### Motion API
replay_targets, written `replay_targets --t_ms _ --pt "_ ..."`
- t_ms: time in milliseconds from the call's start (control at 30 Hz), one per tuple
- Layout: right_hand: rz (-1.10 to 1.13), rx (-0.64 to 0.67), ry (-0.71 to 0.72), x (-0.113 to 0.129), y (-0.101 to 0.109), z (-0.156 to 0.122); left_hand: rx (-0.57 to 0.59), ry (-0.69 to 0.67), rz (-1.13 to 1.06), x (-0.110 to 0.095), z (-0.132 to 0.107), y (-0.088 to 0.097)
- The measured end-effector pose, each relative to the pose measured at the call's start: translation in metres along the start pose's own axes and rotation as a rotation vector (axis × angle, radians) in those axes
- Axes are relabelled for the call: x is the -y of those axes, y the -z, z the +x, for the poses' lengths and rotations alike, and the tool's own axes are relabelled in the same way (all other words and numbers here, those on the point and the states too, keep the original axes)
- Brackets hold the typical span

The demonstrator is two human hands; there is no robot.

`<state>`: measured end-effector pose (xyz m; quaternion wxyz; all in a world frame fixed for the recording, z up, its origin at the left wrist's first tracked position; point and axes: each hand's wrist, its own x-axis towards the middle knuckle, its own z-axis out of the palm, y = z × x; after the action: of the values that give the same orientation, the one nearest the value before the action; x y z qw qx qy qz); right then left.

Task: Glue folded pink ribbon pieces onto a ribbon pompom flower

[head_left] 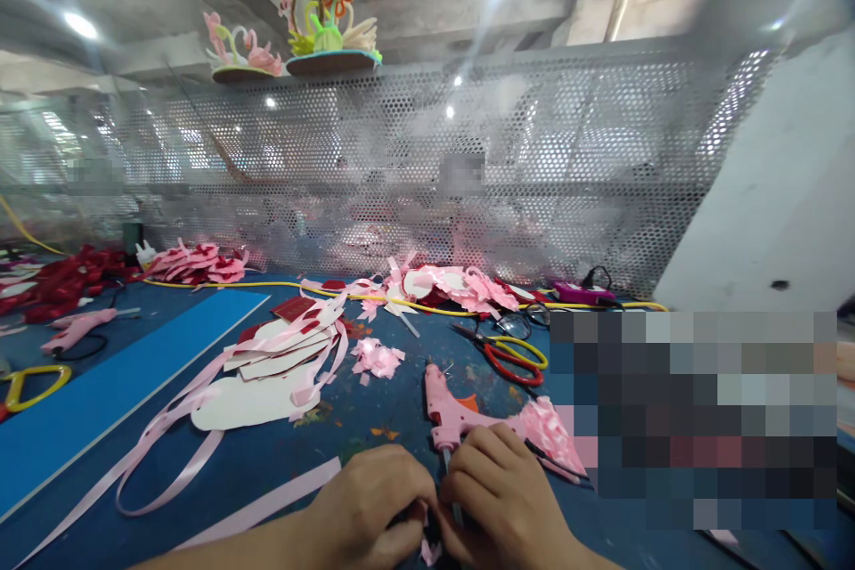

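Both my hands meet at the bottom middle of the blue table [374,414]. My left hand [374,512] is curled, its fingers pinched against my right hand [504,499], which is also closed. Between the fingertips a small scrap of pink ribbon [429,550] peeks out below. Just beyond my right hand lies a pink glue gun [446,410] with a bunch of pink ribbon pieces [551,429] beside it. A long strip of pink ribbon [267,503] runs along the table to the left of my left hand.
A stack of white card shapes with pink ribbon loops [280,352] lies at centre left. Red and yellow scissors [511,358] sit behind the glue gun. A lighter blue sheet [86,401], yellow scissors [27,383], a second pink glue gun [77,328] lie left. Perforated metal screen [468,169] behind.
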<state>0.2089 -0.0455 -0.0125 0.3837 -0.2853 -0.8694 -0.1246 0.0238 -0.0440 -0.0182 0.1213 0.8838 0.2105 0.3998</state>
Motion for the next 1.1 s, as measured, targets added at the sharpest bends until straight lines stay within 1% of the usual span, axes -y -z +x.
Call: replay_targets --t_ms 100,167,300,367,433,533,733,833,933,1033,1100 --pt "0.015 -0.006 -0.015 0.001 0.001 0.001 -0.008 -0.010 -0.003 0.001 0.000 -0.001" --pt "0.022 -0.007 0.006 0.001 0.001 0.002 -0.024 0.004 -0.003 0.001 0.000 -0.002" --pt "0.024 -0.015 0.041 0.001 0.002 0.004 -0.057 0.111 0.021 -0.001 0.001 -0.003" --pt "0.033 -0.026 0.016 0.000 0.002 0.005 -0.072 0.165 0.037 -0.003 0.001 -0.003" --pt "0.039 -0.032 -0.018 -0.001 0.003 0.006 -0.088 0.184 0.011 -0.003 0.001 -0.002" --pt "0.038 -0.012 -0.074 -0.002 0.005 0.006 -0.086 0.153 -0.058 -0.003 0.001 0.000" --pt "0.039 0.013 -0.113 -0.005 0.007 0.005 0.035 0.001 -0.011 0.000 0.002 0.004" --pt "0.035 0.028 -0.121 -0.006 0.007 0.005 0.020 -0.016 -0.069 0.001 0.003 0.005" --pt "0.041 0.039 -0.114 -0.007 0.009 0.007 -0.050 0.044 -0.156 0.001 0.006 0.005" --pt "0.075 0.023 -0.132 -0.010 0.011 0.008 -0.114 0.194 -0.181 0.001 0.007 0.006" --pt "0.100 0.018 -0.176 -0.014 0.012 0.008 -0.117 0.312 -0.172 0.000 0.008 0.006"
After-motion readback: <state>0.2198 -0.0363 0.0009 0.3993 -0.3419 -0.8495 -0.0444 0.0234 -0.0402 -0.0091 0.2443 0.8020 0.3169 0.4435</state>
